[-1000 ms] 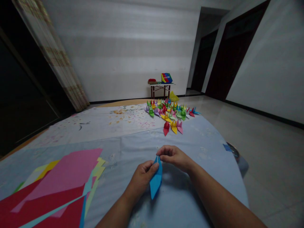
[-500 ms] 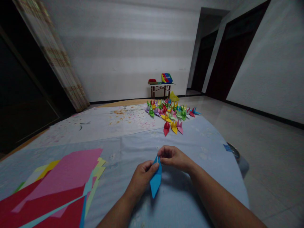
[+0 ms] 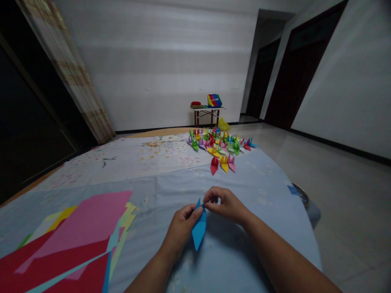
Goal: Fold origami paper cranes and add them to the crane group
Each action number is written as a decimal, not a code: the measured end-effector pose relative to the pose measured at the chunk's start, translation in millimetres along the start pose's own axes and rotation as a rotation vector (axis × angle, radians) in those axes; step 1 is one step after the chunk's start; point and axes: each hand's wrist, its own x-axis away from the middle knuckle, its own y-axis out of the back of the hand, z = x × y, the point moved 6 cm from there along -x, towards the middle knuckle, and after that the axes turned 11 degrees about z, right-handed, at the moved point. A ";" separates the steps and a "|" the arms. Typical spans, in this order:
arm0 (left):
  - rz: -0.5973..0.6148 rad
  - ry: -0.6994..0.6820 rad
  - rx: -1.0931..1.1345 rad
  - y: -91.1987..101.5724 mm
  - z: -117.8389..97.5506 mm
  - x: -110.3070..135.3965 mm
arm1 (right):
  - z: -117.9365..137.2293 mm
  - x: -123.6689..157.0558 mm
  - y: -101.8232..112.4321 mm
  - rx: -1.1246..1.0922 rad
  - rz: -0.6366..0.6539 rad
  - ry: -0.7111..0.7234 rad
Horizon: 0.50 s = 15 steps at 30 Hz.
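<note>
A folded blue paper piece (image 3: 199, 228), long and pointed at both ends, hangs just above the light blue sheet (image 3: 238, 179). My left hand (image 3: 181, 228) pinches its left side with thumb and fingers closed. My right hand (image 3: 225, 204) pinches the top tip of the same piece, its fingers curled. Both hands meet at the upper point of the paper.
Loose coloured sheets (image 3: 73, 240), red, pink, yellow and teal, lie at the lower left. Several finished folded paper figures (image 3: 220, 147) stand in a cluster farther ahead. A small table (image 3: 207, 111) with a colourful box stands by the far wall. Bare tiled floor lies to the right.
My right fingers have shifted slightly on the tip, and the blue piece has tilted a little and risen; the hands stay in nearly the same spot.
</note>
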 end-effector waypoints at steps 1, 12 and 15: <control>-0.003 0.000 0.003 0.2 0.2 -0.1 | 0.7 0.0 0.2 0.013 -0.002 0.014; -0.059 -0.008 0.071 9.4 7.3 -3.5 | 8.3 1.1 -3.1 0.106 -0.031 0.118; -0.065 -0.010 0.097 10.1 8.5 -3.8 | 8.4 1.1 -4.2 0.123 -0.046 0.128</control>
